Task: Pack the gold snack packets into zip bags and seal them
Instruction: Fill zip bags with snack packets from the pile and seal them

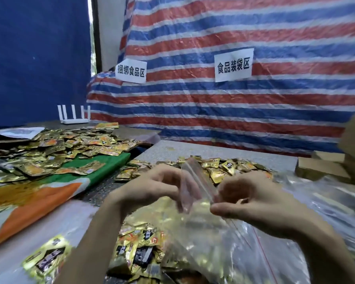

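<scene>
A clear zip bag stands between my hands, its open mouth pointing up and away from me. My left hand holds the bag's left side with curled fingers. My right hand pinches the bag's right edge near the zip strip. Gold snack packets lie in a heap just behind the bag. More gold packets lie under my forearms, beside filled clear bags with a red zip line. The held bag looks blurred, and I cannot tell whether anything is inside it.
A large pile of gold packets covers a green and orange sheet at the left. Cardboard boxes stand at the right. A white router sits at the back left. A striped tarp with two paper signs hangs behind the grey table.
</scene>
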`<state>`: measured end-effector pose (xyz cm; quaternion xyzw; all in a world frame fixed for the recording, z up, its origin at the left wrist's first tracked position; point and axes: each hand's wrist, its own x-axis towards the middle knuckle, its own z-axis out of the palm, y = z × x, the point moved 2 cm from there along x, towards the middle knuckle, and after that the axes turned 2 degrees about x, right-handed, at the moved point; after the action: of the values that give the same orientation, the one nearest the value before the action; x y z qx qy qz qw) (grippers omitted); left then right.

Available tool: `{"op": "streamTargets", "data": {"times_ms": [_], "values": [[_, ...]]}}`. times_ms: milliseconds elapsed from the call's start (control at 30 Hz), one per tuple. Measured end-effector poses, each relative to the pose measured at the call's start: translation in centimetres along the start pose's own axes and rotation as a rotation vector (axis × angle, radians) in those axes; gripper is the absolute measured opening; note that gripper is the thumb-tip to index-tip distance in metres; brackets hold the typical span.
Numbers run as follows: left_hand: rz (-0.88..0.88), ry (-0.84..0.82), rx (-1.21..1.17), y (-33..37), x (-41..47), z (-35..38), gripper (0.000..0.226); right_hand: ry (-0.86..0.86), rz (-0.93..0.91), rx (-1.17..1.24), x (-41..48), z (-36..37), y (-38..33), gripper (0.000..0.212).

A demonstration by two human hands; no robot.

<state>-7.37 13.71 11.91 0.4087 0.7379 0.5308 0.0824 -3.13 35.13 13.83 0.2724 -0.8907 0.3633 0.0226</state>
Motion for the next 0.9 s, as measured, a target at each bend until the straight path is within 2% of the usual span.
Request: {"op": "streamTargets", "data": {"times_ms": [100, 233, 333, 367, 400, 467, 533, 567, 733, 900], "values": [[-0.05, 0.118, -0.012, -1.9, 1.3, -0.8, 0.02, -0.035, 0.098, 0.165, -0.1, -0.3, 0.1, 0.011], [-0.136, 0.29, 0.096, -3.2, 1.9, -1.5, 0.009, -0.05, 0.226, 0.355, 0.0, -0.2, 0.2, 0.011], [-0.066, 0.64, 0.64, -2.2, 1.7, -1.3, 0.007, 0.07, 0.273, 0.416, 0.3, 0.2, 0.1, 0.012], [0.009, 0.721, 0.66, -1.4, 1.4, -1.0, 0.009, 0.108, 0.28, 0.429, 0.3, 0.3, 0.0, 0.012], [0.054, 0.707, 0.554, -0.7, 1.2, -0.7, 0.016, 0.137, 0.284, 0.442, 0.4, 0.3, -0.1, 0.012], [0.021, 0.426, 0.301, 0.4, 1.0, 0.3, 0.031, 0.179, 0.283, 0.471, 0.5, 0.5, -0.2, 0.013], [-0.038, 0.143, 0.24, 1.1, 1.0, 2.0, 0.03, 0.22, 0.264, 0.488, 0.6, 0.9, -0.4, 0.014], [-0.038, 0.095, 0.226, 1.1, 1.0, 2.5, 0.028, 0.237, 0.249, 0.493, 0.6, 1.0, -0.5, 0.015], [-0.004, 0.125, 0.205, 1.5, 0.9, 2.5, 0.025, 0.265, 0.191, 0.544, 0.5, 0.7, -0.8, 0.039], [-0.044, 0.145, 0.118, 1.0, 1.2, 2.5, 0.019, 0.201, 0.159, 0.576, 0.8, 0.8, -0.4, 0.037]]}}
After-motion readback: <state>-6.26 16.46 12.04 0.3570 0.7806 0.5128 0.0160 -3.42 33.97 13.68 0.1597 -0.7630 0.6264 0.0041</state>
